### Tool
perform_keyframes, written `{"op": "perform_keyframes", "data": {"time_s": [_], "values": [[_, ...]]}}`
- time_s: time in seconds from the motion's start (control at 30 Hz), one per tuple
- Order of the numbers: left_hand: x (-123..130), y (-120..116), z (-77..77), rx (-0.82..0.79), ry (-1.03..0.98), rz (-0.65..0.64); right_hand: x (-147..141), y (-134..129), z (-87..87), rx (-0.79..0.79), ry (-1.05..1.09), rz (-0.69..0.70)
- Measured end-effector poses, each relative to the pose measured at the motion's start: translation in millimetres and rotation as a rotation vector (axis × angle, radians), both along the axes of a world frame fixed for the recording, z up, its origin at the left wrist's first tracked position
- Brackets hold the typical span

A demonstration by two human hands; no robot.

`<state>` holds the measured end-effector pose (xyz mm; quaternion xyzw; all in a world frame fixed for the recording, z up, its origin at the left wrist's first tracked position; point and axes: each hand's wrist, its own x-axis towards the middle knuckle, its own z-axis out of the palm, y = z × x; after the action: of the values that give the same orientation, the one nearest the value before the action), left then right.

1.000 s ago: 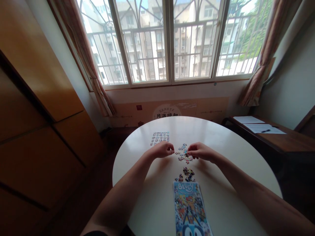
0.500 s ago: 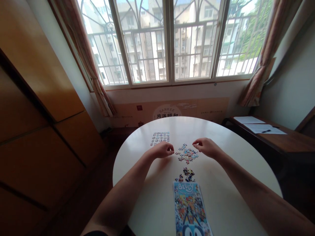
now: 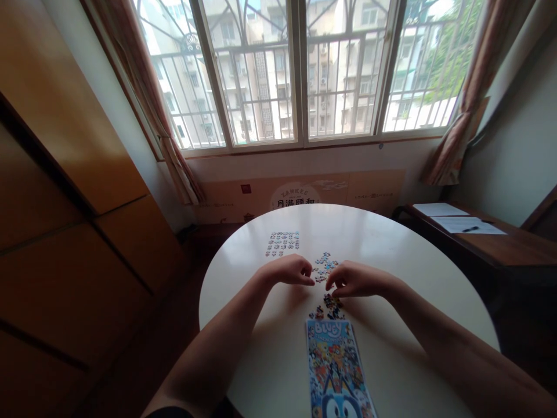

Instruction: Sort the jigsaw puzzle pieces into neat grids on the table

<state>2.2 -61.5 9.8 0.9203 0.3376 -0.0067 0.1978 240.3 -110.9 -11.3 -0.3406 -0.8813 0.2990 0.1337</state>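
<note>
**Bending over a central pile (image 3: 324, 269) on the white table (image 3: 391, 348)**

From that pile, has rows of pieces (image 3: 282, 241) at ten o'clock, papers (image 3: 467, 225) towards two, dark pieces (image 3: 334, 309) at six and the Bluey sheet (image 3: 336, 360) beyond. Curls the left hand (image 3: 296, 270) at nine, the right hand (image 3: 354, 280) at four, partly covering the pile; cannot tell if either grips a piece. Loses the sheet's near edge below the frame.
</note>
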Motion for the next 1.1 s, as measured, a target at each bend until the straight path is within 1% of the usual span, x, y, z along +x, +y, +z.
{"op": "perform_keyframes", "data": {"time_s": [0.2,0.33,0.53,0.67,0.8,0.87,0.93,1.0,1.03,1.1], "values": [[5,-6,1.0,-0.016,0.019,-0.025,2,-2,3.3,-0.075,-0.033,0.039],[12,-11,0.8,-0.006,0.055,-0.05,4,-2,5.7,-0.072,-0.043,0.032],[15,-10,-3.4,-0.009,0.056,-0.08,5,-1,5.7,-0.095,-0.097,0.077],[15,-9,-4.9,-0.021,0.068,-0.054,4,-1,7.0,-0.098,-0.122,0.078],[13,-8,-5.3,-0.037,0.062,-0.046,3,-1,7.3,-0.123,-0.103,0.048],[13,-8,-5.8,-0.053,0.059,-0.037,3,-1,7.5,-0.196,-0.073,0.061],[12,-7,-6.3,-0.066,0.055,-0.028,5,0,8.0,-0.326,-0.025,0.097],[11,-6,-6.4,-0.07,0.05,-0.022,8,3,7.9,-0.44,0.054,0.099],[11,-6,-6.2,-0.074,0.05,-0.019,11,4,7.3,-0.466,0.096,0.078],[11,-6,-5.4,-0.085,0.054,-0.017,16,9,4.3,-0.459,0.169,-0.003]]}}
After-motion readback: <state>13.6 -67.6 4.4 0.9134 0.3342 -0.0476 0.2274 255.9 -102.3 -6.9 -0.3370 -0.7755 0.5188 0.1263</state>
